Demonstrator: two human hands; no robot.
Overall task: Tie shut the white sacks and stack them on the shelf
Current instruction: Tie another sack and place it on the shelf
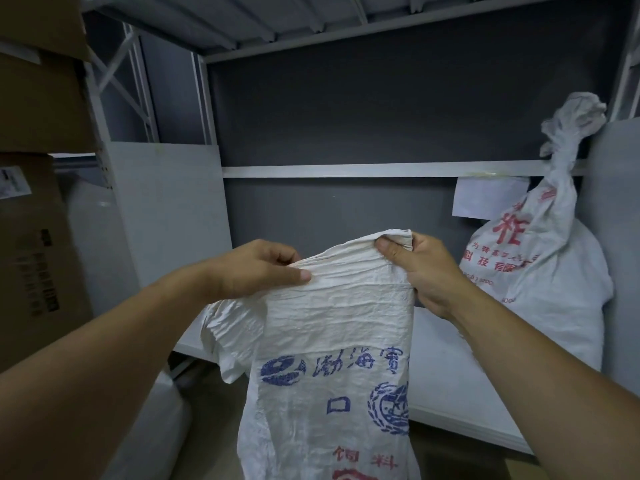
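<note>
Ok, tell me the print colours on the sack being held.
Blue and red on the white held sack, head view.

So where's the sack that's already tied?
The tied sack stands at the right end of the shelf, leaning in the corner, right of the right hand.

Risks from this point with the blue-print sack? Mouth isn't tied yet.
1. Both hands, left hand and right hand, pinch only the top hem of the blue-print sack; the grip looks shallow, so the hem may slip before it is gathered.
2. The mouth is still flat and untied, so contents could spill if lifted now.
3. The tied red-print sack leans in the right corner of the shelf; a bump might topple it.
</note>
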